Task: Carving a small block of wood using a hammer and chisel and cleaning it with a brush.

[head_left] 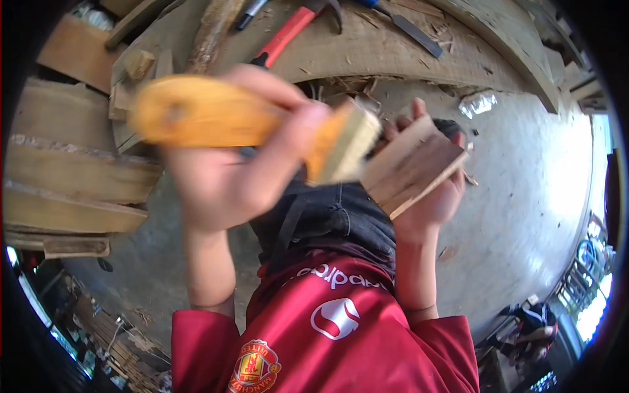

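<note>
Fingers of my left hand [242, 170] wrap round a yellow brush [203, 111] with a holed handle and pale bristles, blurred and raised at centre-left. Its bristle end is close to a small flat wooden piece [413, 165], which is tilted in my right hand [439, 200] at centre-right. The fingers of my right hand curl up along the far and right sides of the piece. My lap in dark trousers is below both hands.
A wooden bench [478, 65] ahead carries a red-handled hammer [285, 36], a chisel [416, 36] and shavings. Stacked planks [72, 190] stand at left. Crumpled foil [477, 103] is beyond my right hand. A person [531, 331] appears at lower right, above the concrete floor's edge.
</note>
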`<state>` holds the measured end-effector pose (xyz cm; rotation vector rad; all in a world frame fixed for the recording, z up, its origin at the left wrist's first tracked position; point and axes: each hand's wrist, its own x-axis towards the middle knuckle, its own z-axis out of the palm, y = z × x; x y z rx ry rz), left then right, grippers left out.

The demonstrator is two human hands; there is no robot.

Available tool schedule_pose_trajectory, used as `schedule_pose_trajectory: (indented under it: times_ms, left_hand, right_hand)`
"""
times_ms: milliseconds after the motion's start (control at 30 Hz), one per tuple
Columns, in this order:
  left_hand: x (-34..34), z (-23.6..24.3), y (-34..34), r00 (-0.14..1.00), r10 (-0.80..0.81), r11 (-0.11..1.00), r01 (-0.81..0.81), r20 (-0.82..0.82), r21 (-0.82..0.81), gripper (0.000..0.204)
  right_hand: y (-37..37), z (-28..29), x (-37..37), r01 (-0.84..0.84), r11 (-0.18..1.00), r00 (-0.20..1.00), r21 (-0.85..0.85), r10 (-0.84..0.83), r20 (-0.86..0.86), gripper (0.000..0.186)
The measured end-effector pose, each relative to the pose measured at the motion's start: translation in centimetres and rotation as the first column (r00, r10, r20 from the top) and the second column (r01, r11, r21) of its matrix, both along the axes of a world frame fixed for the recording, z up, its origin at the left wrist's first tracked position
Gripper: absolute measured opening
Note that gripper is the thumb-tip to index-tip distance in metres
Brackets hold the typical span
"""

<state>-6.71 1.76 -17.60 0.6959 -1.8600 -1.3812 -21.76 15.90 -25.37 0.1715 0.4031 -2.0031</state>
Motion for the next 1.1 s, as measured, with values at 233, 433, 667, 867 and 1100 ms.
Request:
schedule_pose_trajectory:
  times_ms: [233,433,667,867,1100]
  left_hand:
    - [-0.1,1.4,-1.6,0.995,-0.096,0.982,0.088,0.041,0.17,0.017]
    - [-1.2,0.8,-2.6,0.999,-0.011,0.986,0.004,0.045,0.167,0.014]
    - [-0.8,2.4,-1.3,0.992,-0.124,0.973,0.124,-0.013,0.195,0.024]
    - [-0.7,2.4,-1.0,0.989,-0.15,0.968,0.148,-0.004,0.205,0.022]
    - [-0.1,2.4,-0.9,0.982,-0.189,0.958,0.191,-0.031,0.215,0.022]
  right_hand:
    - [-1.8,1.0,2.0,-0.041,0.966,0.988,0.257,0.002,0.153,0.069]
    - [-2.0,0.8,2.0,-0.076,0.969,0.986,0.236,0.037,0.164,0.072]
    - [-1.2,1.6,1.7,-0.067,0.975,0.979,0.212,0.024,0.203,0.076]
    - [-0.8,1.3,1.3,-0.03,0.988,0.982,0.149,0.001,0.189,0.081]
    - [-0.8,1.5,1.6,-0.009,1.0,0.989,-0.02,0.012,0.144,0.083]
